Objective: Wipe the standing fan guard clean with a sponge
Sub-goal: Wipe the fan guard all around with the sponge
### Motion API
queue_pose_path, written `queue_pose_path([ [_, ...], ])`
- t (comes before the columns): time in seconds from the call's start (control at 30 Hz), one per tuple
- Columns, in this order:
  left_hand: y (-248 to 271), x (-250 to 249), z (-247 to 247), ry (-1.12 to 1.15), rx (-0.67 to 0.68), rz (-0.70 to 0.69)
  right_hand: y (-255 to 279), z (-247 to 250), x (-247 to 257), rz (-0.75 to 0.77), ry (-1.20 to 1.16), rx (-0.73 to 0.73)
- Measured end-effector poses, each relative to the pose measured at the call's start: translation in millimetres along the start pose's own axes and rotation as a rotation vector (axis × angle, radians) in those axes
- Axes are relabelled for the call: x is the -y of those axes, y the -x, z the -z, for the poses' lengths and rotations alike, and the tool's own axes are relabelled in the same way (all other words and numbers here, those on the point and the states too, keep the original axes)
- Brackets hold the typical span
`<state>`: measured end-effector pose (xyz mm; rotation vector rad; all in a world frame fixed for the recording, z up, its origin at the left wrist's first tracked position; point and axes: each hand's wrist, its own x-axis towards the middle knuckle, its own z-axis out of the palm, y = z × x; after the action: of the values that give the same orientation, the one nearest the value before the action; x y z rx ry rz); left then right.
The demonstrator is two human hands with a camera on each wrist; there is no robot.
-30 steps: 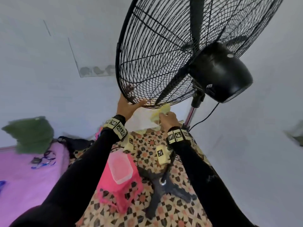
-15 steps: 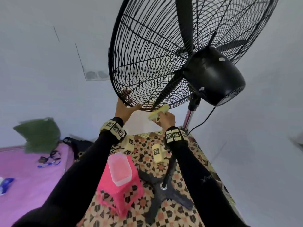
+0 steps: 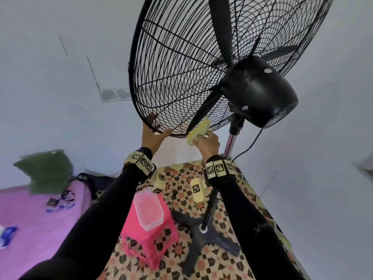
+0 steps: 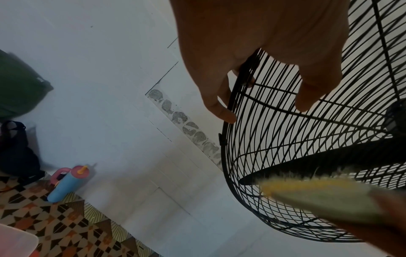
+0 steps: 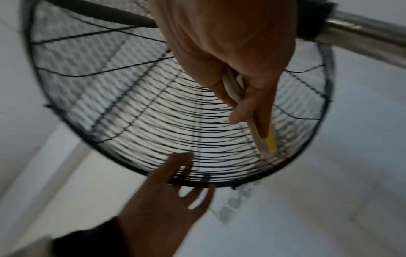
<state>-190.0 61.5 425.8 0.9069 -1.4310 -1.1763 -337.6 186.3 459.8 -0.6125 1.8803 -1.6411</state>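
Note:
The black wire fan guard (image 3: 181,67) fills the top of the head view, tilted, with the blades inside. My left hand (image 3: 156,131) grips its lower rim, thumb on the near side and fingers on the far side; the left wrist view shows those fingers (image 4: 222,111) wrapped over the rim. My right hand (image 3: 201,139) pinches a yellow sponge (image 3: 198,129) and presses it against the guard's lower rear wires, just right of the left hand. In the right wrist view the sponge (image 5: 262,139) lies edge-on along the wires of the guard (image 5: 142,113).
The black motor housing (image 3: 260,91) and chrome pole (image 3: 230,144) stand right of my right hand, with a cable (image 3: 250,144) hanging. Below are the cross-shaped fan base (image 3: 203,237), a pink stool (image 3: 149,245) bearing a clear container (image 3: 148,209), and a blue bottle (image 4: 66,184) by the wall.
The sponge has risen from just under the rim onto the guard's lower rear wires. My left hand has kept its hold on the rim.

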Motion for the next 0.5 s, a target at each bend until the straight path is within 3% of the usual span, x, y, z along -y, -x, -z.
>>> queue_pose_path([
  [0.17, -2, 1, -6, 0.005, -0.035, -0.013, 13, 9, 8, 0.032, -0.05, 0.204],
  [0.37, 1, 10, -7, -0.008, -0.03, -0.017, 0, 14, -2, -0.094, -0.162, 0.006],
  [0.5, 0, 5, -5, -0.007, -0.024, -0.018, 11, -2, 6, -0.077, -0.179, 0.104],
])
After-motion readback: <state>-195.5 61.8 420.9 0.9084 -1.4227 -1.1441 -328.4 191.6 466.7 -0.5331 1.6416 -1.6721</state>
